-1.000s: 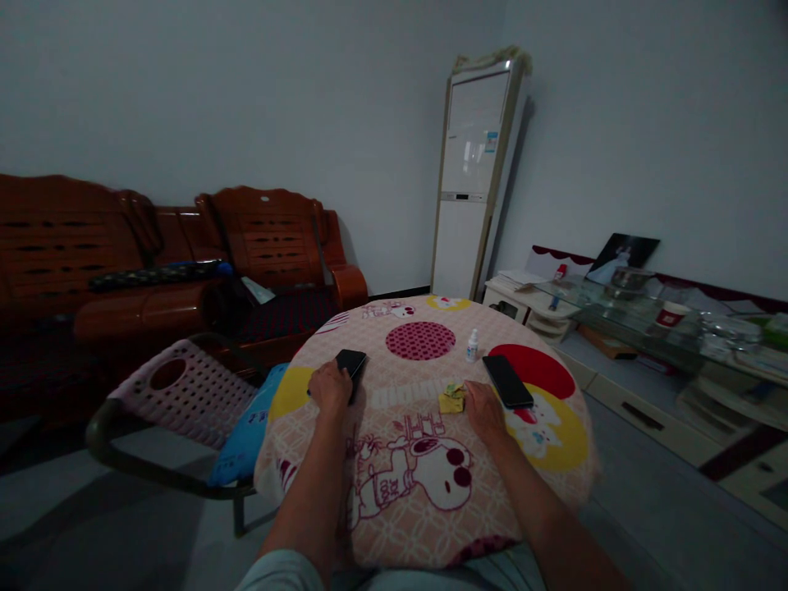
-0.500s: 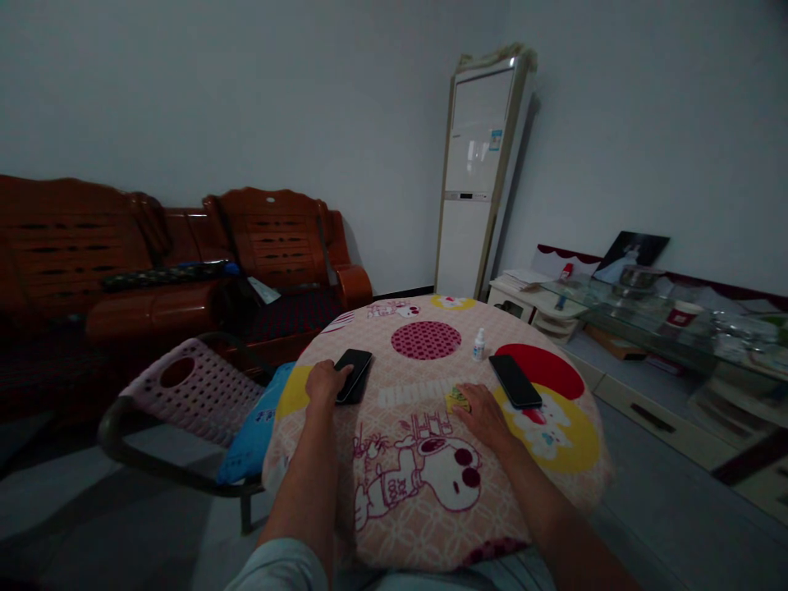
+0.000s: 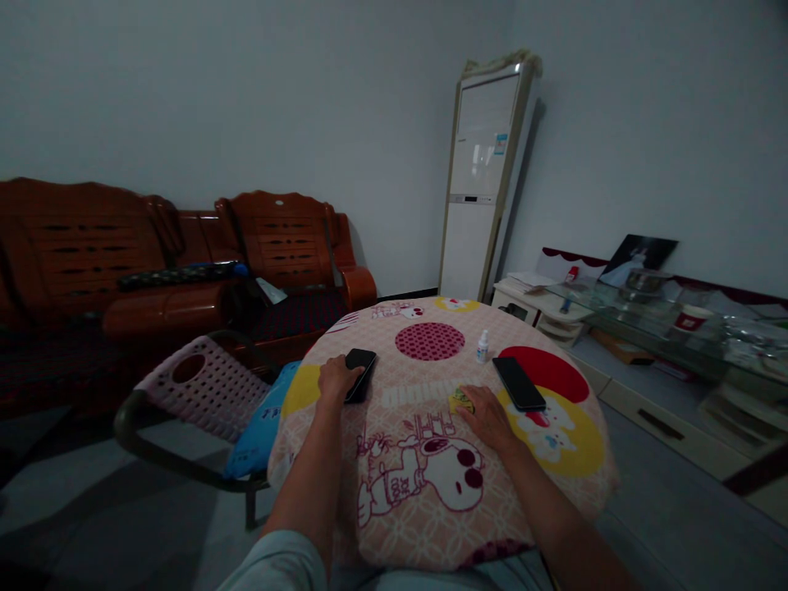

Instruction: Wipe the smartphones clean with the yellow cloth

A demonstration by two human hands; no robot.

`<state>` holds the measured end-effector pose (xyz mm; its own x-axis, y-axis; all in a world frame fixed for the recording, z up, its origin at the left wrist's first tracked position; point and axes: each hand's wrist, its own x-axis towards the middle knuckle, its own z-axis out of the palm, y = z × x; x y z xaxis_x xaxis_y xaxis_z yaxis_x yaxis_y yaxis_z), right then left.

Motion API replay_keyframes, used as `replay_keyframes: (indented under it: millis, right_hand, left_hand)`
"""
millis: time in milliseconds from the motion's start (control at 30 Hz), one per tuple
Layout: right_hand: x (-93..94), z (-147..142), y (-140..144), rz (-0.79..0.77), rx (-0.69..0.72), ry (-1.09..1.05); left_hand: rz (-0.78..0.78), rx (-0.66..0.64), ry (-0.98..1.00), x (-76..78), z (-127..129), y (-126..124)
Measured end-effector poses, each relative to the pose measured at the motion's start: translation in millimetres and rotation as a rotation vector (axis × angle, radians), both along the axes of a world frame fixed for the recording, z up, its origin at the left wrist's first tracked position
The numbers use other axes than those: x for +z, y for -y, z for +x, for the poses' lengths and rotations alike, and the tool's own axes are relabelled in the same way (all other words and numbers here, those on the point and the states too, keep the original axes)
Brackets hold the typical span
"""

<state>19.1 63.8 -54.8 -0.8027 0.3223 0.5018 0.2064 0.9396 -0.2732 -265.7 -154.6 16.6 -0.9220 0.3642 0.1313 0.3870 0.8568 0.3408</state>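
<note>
Resting on the left part of the round table (image 3: 554, 484), the near phone (image 3: 360, 364) lies flat with its long axis running away from the person and slightly leftward. The left hand (image 3: 337, 382) covers its near end, fingers laid on the case; whether they clamp it cannot be told. The right hand (image 3: 486, 414) lies palm down, fingers together, on a small yellow cloth (image 3: 460, 400). A second phone (image 3: 519, 382) lies just beyond and to the right of that hand, apart from it, long axis also pointing away. A small white bottle (image 3: 483, 346) stands upright beyond the cloth. The plastic chair (image 3: 203, 386) stands left of the table.
</note>
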Motion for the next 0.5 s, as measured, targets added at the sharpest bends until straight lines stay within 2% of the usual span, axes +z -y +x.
replay_keyframes:
  millis: [200,500]
  right_hand:
    - [0.9,1.5,0.4,-0.001,0.003,0.001]
    - [-4.7,5.0,-3.1,-0.015,0.013,-0.030]
  left_hand:
    - [0.012,-0.001,-0.001,-4.8,-1.4,-2.4]
    - [-0.005,-0.033,0.040,3.4,-2.3,-8.0]
